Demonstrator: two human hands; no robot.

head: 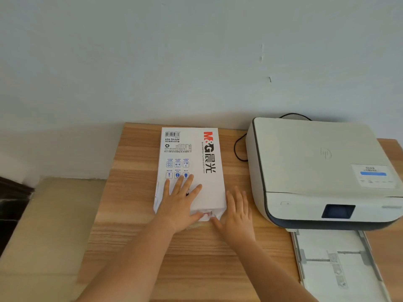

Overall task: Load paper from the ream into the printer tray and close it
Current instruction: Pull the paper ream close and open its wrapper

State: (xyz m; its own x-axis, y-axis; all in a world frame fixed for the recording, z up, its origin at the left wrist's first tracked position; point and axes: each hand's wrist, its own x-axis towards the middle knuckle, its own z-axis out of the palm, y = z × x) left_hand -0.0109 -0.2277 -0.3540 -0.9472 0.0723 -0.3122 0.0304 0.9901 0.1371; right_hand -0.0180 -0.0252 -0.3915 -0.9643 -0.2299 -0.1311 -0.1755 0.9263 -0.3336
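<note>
A white wrapped ream of paper (192,153) with red and black print lies lengthwise on the wooden table (130,214). My left hand (181,201) rests flat on the ream's near end, fingers spread, thumb at the torn wrapper flap. My right hand (236,211) lies beside the ream's near right corner, fingers extended, thumb touching the flap. To the right stands a white printer (316,162), lid down. Its paper tray (335,260) is pulled out toward me and looks bare of paper.
A black cable (237,149) loops between ream and printer at the back. A pale wall runs behind the table. A lower beige surface (43,225) lies left of the table, with a dark object (11,199) at the far left edge.
</note>
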